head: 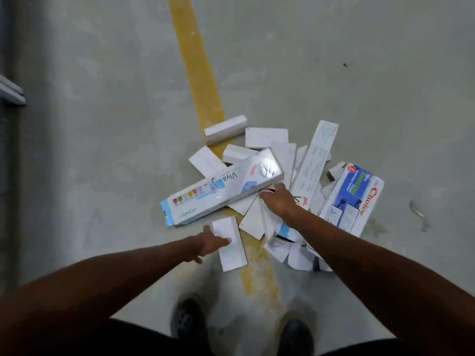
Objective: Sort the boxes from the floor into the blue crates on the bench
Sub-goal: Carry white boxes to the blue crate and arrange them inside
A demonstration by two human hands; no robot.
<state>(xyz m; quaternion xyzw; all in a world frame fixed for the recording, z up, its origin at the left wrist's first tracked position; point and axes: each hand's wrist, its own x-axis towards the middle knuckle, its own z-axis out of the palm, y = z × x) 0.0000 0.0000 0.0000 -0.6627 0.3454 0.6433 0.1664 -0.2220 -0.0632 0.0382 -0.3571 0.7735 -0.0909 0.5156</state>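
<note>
A heap of white boxes lies on the grey floor over a yellow line. My left hand (pixel 209 242) grips a small white box (pixel 230 245) at the heap's near edge, thumb on top. My right hand (pixel 276 199) reaches into the middle of the heap and its fingers curl on a white box (pixel 253 218) just below the long "Viva" box (pixel 221 187). A long white box with print (pixel 314 160) and a blue "Choice" box (pixel 352 199) lie to the right. No blue crate or bench is in view.
A small white box (pixel 225 129) lies apart on the yellow line (pixel 198 62) at the heap's far side. My two dark shoes (pixel 189 317) stand below the heap. A grey metal edge (pixel 11 95) juts in at the left.
</note>
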